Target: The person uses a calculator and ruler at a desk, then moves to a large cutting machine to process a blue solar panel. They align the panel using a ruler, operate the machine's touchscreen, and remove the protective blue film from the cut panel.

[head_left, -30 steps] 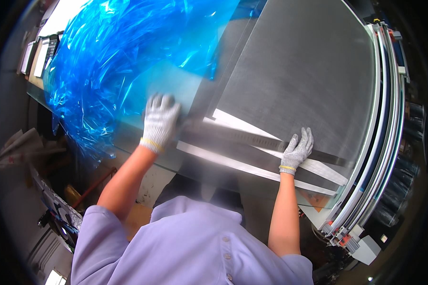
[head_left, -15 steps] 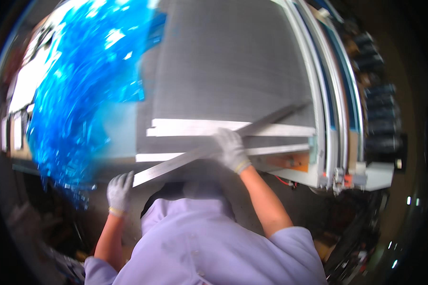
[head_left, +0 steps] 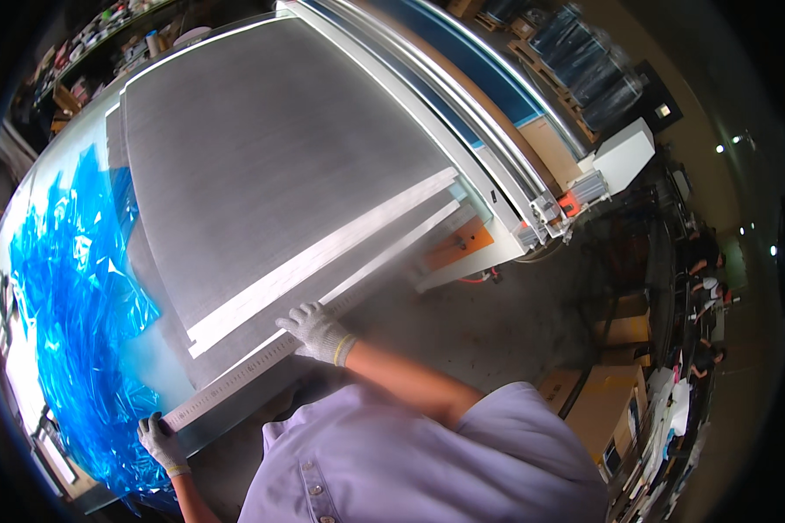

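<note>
A long pale metal strip (head_left: 262,366) lies along the near edge of a large grey metal sheet (head_left: 270,148) on a wide worktable. My left hand (head_left: 160,441), in a white knit glove, grips the strip's left end beside crumpled blue plastic film (head_left: 70,288). My gloved right hand (head_left: 317,329) is closed on the strip near its middle. A second, wider pale strip (head_left: 340,248) lies on the sheet just beyond.
White machine rails (head_left: 462,113) run along the table's far side, ending in an orange fitting (head_left: 449,246). Cardboard boxes (head_left: 597,410) stand on the floor at the right. Other people (head_left: 702,261) work farther right. Shelves with clutter (head_left: 105,35) line the top left.
The view has swung left. My left hand has moved from below the table edge onto the strip's left end. My right hand stays on the strip, which now lies more slanted.
</note>
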